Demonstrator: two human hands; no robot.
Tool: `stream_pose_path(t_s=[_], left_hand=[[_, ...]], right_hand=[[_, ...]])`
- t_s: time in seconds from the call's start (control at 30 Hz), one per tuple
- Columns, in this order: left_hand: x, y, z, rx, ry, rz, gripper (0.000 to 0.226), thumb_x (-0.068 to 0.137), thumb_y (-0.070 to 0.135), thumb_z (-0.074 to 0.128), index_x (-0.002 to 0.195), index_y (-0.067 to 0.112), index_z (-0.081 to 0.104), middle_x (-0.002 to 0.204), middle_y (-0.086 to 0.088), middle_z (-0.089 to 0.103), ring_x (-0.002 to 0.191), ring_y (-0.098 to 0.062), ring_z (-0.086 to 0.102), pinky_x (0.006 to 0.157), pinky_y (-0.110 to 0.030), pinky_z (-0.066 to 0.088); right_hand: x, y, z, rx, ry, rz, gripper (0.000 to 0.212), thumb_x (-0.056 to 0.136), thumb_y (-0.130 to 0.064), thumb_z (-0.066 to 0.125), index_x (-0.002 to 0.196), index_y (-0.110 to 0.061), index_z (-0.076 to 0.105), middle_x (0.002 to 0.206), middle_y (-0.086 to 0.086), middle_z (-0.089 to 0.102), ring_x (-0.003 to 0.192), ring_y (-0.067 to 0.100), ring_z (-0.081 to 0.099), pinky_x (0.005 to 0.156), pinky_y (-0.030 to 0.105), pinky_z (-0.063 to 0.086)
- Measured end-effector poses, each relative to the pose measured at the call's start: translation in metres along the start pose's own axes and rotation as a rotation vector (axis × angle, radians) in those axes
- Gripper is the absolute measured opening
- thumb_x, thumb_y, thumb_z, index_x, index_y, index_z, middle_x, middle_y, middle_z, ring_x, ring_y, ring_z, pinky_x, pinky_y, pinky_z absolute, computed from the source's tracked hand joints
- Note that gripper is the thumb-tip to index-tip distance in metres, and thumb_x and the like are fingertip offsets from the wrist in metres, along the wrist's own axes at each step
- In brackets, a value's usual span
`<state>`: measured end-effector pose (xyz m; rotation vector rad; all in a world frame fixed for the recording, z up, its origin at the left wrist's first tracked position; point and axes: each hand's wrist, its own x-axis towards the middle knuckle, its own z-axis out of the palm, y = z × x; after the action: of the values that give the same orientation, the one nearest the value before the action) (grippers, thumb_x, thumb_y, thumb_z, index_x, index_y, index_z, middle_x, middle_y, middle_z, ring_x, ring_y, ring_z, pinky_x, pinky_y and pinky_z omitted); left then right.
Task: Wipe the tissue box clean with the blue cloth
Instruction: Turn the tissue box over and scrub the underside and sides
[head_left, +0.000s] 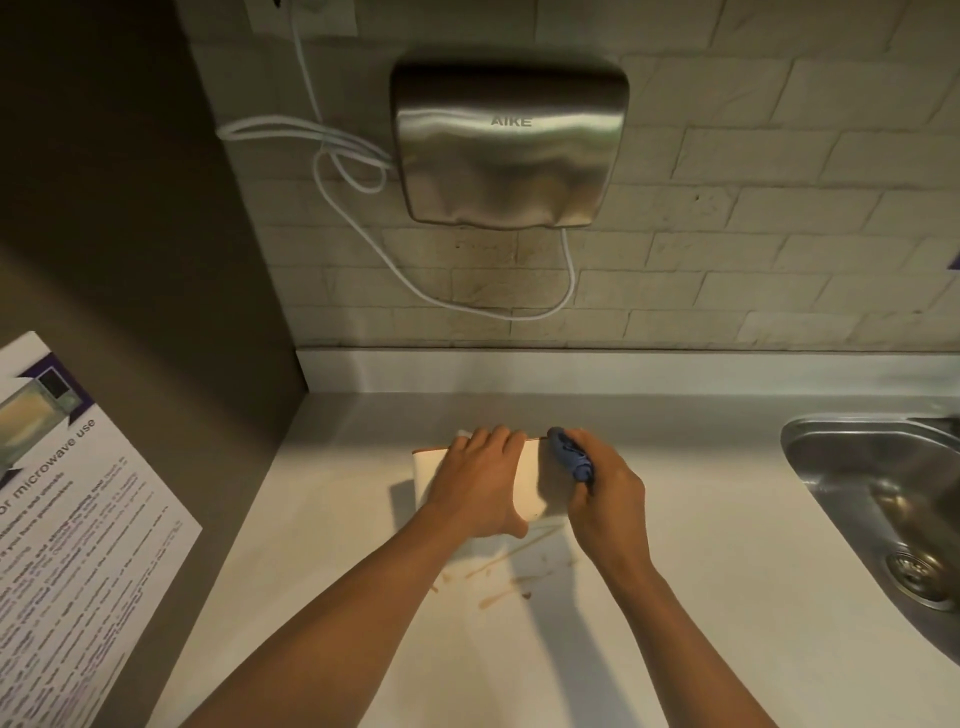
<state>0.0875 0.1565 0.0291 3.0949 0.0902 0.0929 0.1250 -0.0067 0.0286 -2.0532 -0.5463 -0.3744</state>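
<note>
Left hand (480, 480) flat on top of the pale cream rectangular tissue box (530, 483), palm down, fingers spread loosely toward 12 o'clock, thumb hooked over the near edge at 6 o'clock; pressing, not gripping. Right hand (605, 491) curled shut round the bunched blue cloth (571, 457), wad poking out past the knuckles toward 11 o'clock and touching the box's right face near its far top corner. Box standing on the white laminate countertop (701, 597), roughly centre of view, well apart from the stainless steel sink (841, 452) at 3 o'clock. Brownish smears and streaks (498, 597) on the counter just beside the box at 6 o'clock, between the two forearms. Brushed-metal wall hand dryer marked AIKE (509, 145) at 12 o'clock, mounted on the beige brick-pattern tiled wall (753, 208), with a white looped power cable (343, 156) trailing off to its left and under it. White and purple printed microwave-use notice (67, 519) at 9 o'clock, stuck on the dark brown side panel (156, 312).
</note>
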Motion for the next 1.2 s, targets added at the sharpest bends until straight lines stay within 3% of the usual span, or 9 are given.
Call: stream_pose_path(t_s=[0.13,0.3,0.4,0.5,0.6,0.87,1.03,1.1,1.2], left_hand=[[0.004,-0.002,0.001,-0.003,-0.018,0.009,0.104,0.062,0.058,0.085,0.146,0.019,0.038,0.143,-0.002,0.048,0.127,-0.028,0.048,0.11,-0.042,0.039],[0.003,-0.009,0.001,-0.042,-0.038,-0.009,0.11,0.067,0.062,0.083,0.153,0.02,0.029,0.153,-0.002,0.041,0.137,-0.027,0.043,0.115,-0.042,0.034],[-0.002,-0.014,0.0,0.02,-0.035,-0.008,0.118,0.068,0.066,0.083,0.157,0.019,0.02,0.158,-0.003,0.034,0.141,-0.028,0.039,0.117,-0.045,0.032],[-0.011,-0.03,-0.003,0.06,-0.066,-0.016,0.127,0.067,0.064,0.084,0.16,0.017,0.012,0.16,-0.005,0.029,0.143,-0.03,0.035,0.116,-0.047,0.03],[-0.023,-0.055,-0.001,0.014,-0.065,-0.037,0.119,0.065,0.065,0.083,0.156,0.019,0.02,0.153,-0.002,0.033,0.138,-0.026,0.038,0.114,-0.041,0.033],[-0.038,-0.069,0.009,-0.117,-0.001,-0.055,0.114,0.06,0.068,0.079,0.151,0.026,0.025,0.143,0.004,0.033,0.131,-0.02,0.037,0.113,-0.034,0.034],[-0.058,-0.076,0.013,-0.241,-0.006,-0.153,0.118,0.06,0.065,0.083,0.154,0.031,0.02,0.144,0.005,0.033,0.131,-0.018,0.038,0.108,-0.032,0.039],[-0.06,-0.078,0.016,-0.303,0.005,-0.184,0.115,0.06,0.061,0.085,0.152,0.028,0.024,0.145,0.006,0.033,0.133,-0.017,0.038,0.106,-0.031,0.043],[-0.06,-0.078,0.02,-0.345,0.035,-0.201,0.112,0.059,0.06,0.087,0.149,0.029,0.028,0.143,0.008,0.034,0.132,-0.015,0.037,0.101,-0.03,0.044]], right_hand=[[0.014,0.007,0.015,-0.018,-0.009,-0.027,0.042,0.083,-0.001,0.047,0.117,-0.021,0.062,0.107,-0.008,0.064,0.092,0.01,0.055,0.079,0.007,0.036],[0.014,0.019,0.042,-0.157,-0.083,-0.074,0.044,0.083,-0.007,0.046,0.123,-0.014,0.062,0.128,0.003,0.059,0.12,0.024,0.049,0.098,0.023,0.035],[-0.003,0.028,0.053,-0.236,-0.032,-0.101,0.05,0.083,0.001,0.06,0.131,-0.012,0.056,0.14,0.006,0.05,0.134,0.029,0.038,0.108,0.041,0.036],[-0.01,0.042,0.056,-0.239,-0.003,-0.092,0.061,0.077,0.008,0.068,0.133,-0.013,0.055,0.143,0.005,0.047,0.136,0.031,0.036,0.107,0.041,0.035],[-0.01,0.048,0.058,-0.209,0.009,-0.094,0.061,0.078,0.013,0.064,0.133,-0.013,0.054,0.142,0.005,0.048,0.134,0.031,0.039,0.106,0.037,0.035],[-0.014,0.056,0.061,-0.192,0.024,-0.159,0.071,0.075,0.013,0.069,0.136,-0.016,0.046,0.141,0.008,0.049,0.131,0.032,0.043,0.101,0.049,0.045],[-0.019,0.054,0.058,-0.149,0.058,-0.136,0.07,0.077,0.014,0.064,0.137,-0.017,0.045,0.142,0.005,0.048,0.132,0.025,0.042,0.103,0.043,0.044],[-0.019,0.051,0.056,-0.079,0.052,-0.118,0.061,0.083,0.012,0.06,0.136,-0.016,0.047,0.138,-0.001,0.049,0.127,0.016,0.045,0.104,0.028,0.042],[-0.022,0.037,0.038,0.136,0.157,0.201,0.037,0.097,-0.005,0.047,0.13,-0.019,0.055,0.123,-0.008,0.058,0.11,0.008,0.055,0.089,0.006,0.04]])
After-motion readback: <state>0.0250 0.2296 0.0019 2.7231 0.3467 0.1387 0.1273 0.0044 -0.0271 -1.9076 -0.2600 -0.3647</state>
